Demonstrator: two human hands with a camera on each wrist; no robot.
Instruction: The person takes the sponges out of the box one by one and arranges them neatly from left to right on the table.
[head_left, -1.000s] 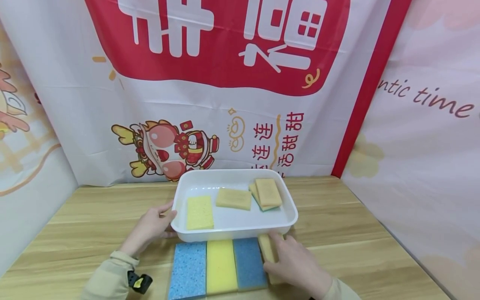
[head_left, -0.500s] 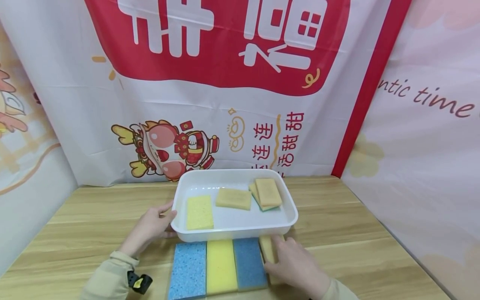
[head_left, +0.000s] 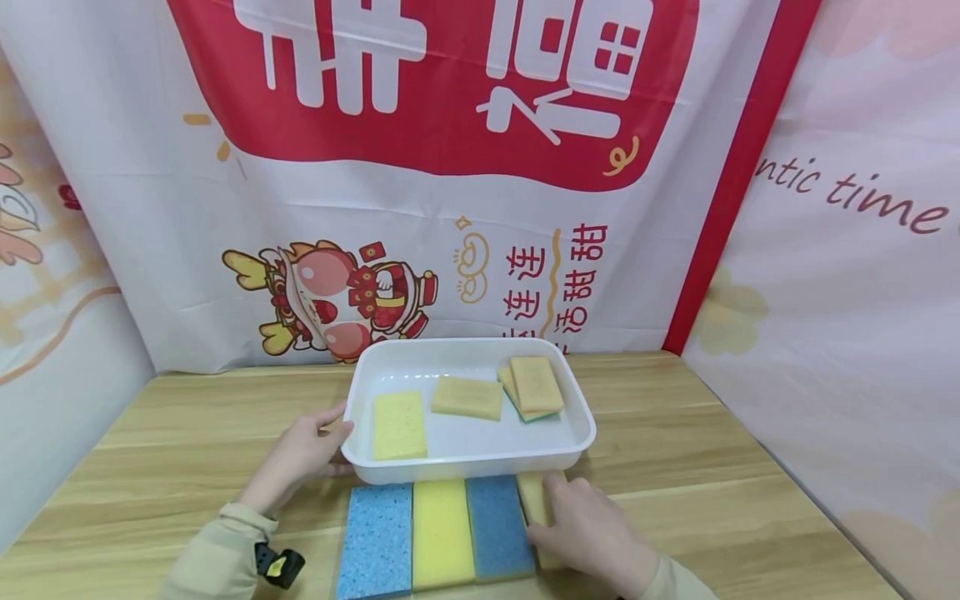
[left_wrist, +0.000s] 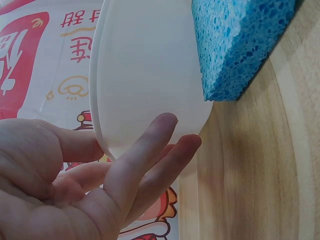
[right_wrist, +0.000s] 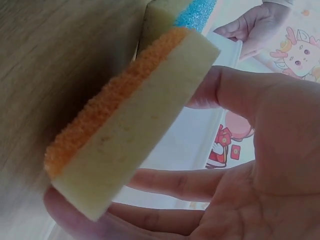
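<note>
My left hand [head_left: 307,450] grips the left end of a white plastic tub [head_left: 480,468], thumb near the rim and other fingertips against the outer wall [left_wrist: 145,65]. My right hand [head_left: 592,533] holds a sponge [head_left: 534,498] by its sides, at the right end of a row in front of the tub. The right wrist view shows this sponge [right_wrist: 135,120] tilted, with a cream layer and an orange layer, between thumb and fingers. Beside it lie a dark blue sponge [head_left: 500,529], a yellow sponge [head_left: 443,533] and a speckled light blue sponge [head_left: 377,537].
Inside the tub are a pale yellow sponge [head_left: 400,425], a tan sponge [head_left: 467,397] and a small overlapping pile of tan sponges [head_left: 536,387]. The wooden table [head_left: 697,483] ends at a printed cloth [head_left: 420,200] behind the tub. Another printed cloth [head_left: 847,275] hangs along the right side.
Both hands, the tub and the sponges stay essentially where they were; the right index fingertip has drawn back slightly from the tub's front wall.
</note>
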